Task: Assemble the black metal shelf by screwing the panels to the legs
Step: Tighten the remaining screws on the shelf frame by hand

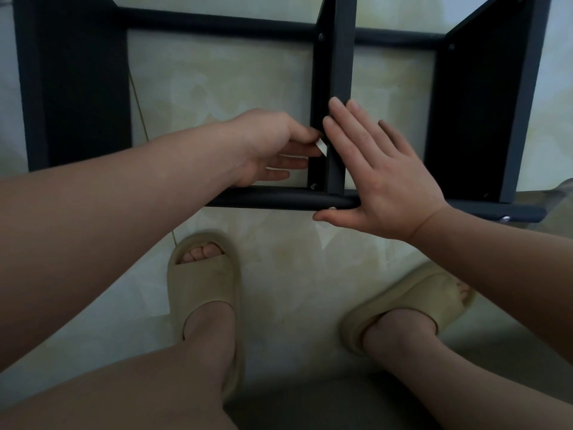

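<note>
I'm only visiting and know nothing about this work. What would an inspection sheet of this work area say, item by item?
Surface: pale glossy tile floor.
Job's things: black metal shelf lying on the floor, legs horizontal; a screw head shows where the middle panel meets the near leg.
Clutter: small white tab; clear plastic at the right edge.
Hands: left hand pinches the white tab beside the middle panel; right hand lies flat against that panel, fingers straight.
Cables: thin pale line on the floor, cord or tile joint, cannot tell.
Surroundings: feet in beige slippers.
</note>
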